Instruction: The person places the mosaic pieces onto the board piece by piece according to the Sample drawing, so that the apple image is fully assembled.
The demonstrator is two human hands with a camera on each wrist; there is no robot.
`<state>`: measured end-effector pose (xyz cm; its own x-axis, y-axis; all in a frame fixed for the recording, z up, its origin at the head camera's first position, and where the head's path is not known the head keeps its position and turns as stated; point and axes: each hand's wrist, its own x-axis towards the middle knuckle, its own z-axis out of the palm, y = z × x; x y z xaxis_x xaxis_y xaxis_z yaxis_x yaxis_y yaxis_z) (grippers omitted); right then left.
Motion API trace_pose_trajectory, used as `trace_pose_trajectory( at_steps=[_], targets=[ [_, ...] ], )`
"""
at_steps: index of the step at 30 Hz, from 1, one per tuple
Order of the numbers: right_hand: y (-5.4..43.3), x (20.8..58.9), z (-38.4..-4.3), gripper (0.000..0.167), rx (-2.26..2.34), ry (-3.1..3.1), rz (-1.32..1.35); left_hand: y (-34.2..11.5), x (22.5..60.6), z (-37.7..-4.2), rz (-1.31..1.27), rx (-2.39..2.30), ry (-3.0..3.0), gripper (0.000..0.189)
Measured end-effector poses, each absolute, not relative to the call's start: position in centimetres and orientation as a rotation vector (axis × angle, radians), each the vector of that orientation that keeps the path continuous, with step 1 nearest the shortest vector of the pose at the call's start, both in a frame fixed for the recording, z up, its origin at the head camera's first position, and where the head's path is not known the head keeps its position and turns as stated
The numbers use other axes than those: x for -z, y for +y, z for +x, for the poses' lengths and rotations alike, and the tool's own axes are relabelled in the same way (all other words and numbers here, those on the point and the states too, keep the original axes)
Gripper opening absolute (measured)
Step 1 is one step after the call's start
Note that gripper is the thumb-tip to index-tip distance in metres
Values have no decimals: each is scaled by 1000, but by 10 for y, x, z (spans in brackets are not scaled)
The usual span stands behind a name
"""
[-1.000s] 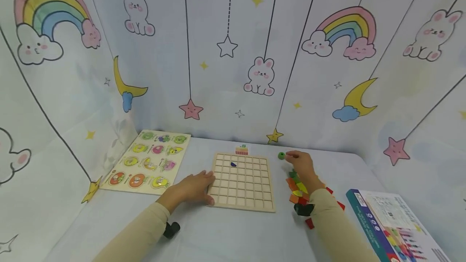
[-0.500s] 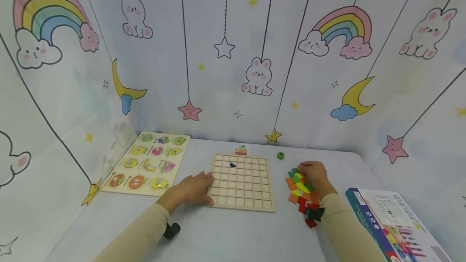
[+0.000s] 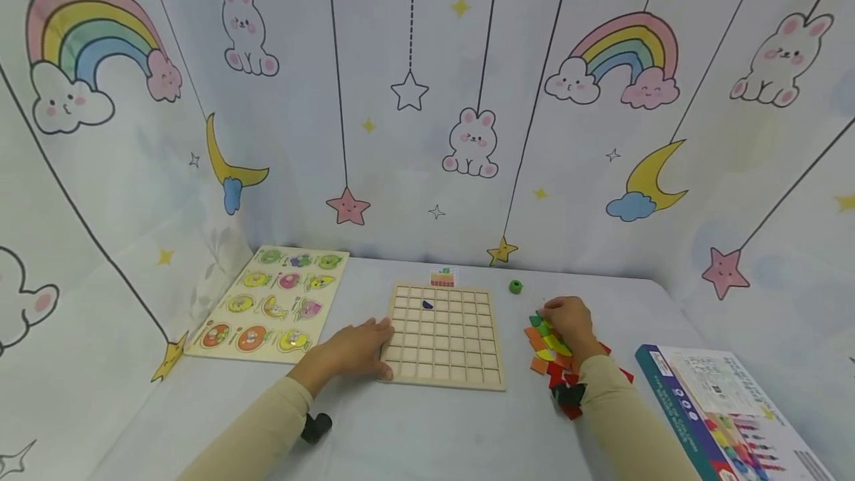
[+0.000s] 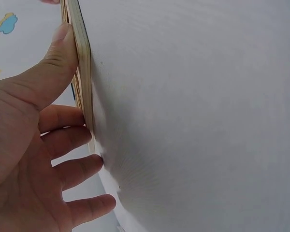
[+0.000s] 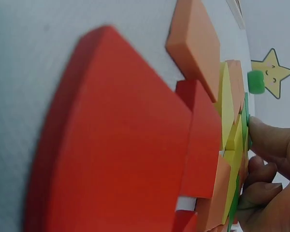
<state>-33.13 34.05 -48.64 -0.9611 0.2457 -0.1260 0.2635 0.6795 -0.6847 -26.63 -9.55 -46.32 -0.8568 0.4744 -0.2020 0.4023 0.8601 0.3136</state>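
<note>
A wooden grid board (image 3: 444,351) lies mid-table with a small dark blue piece (image 3: 427,304) in its upper rows. My left hand (image 3: 357,349) rests along the board's left edge; in the left wrist view its thumb and spread fingers (image 4: 79,171) touch the side. At the far end of a pile of flat wooden blocks in red, orange, yellow and green, my right hand (image 3: 568,321) pinches a green block (image 3: 536,319) between thumb and curled fingers. The right wrist view shows a large red block (image 5: 121,145) up close. A green bead (image 3: 515,286) stands beyond the pile.
A small picture card (image 3: 444,277) lies behind the grid board. To the left is a fruit puzzle board (image 3: 267,310). A printed box (image 3: 728,410) sits at the right. A patterned cloth wall (image 3: 401,154) rises behind the table.
My right hand has left the green bead and come back toward me to the green blocks at the pile's far end. The left hand stays at the board's edge.
</note>
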Motion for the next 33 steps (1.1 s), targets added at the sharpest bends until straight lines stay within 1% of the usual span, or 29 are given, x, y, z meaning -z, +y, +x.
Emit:
trace_pose_trajectory(
  at_steps=[7,11,15,20,25,33],
  targets=[
    [339,485,-334,29,1231,2826,474,-97,462,-267,701,-340,2785,86],
    [337,482,-332,37,1357,2764,504,-97,463,-267,695,-352,2775,86],
    [334,477,-333,46,1670,2574,517,-97,465,-267,693,-352,2774,87],
    [329,471,-337,45,2033,2278,486,-98,466,-269,698,-335,2787,87],
    [321,467,-338,42,2183,2151,411,-98,466,-268,704,-309,2796,86],
    [294,456,-339,41,2368,2039,334,-98,465,-267,703,-299,2798,86]
  ],
)
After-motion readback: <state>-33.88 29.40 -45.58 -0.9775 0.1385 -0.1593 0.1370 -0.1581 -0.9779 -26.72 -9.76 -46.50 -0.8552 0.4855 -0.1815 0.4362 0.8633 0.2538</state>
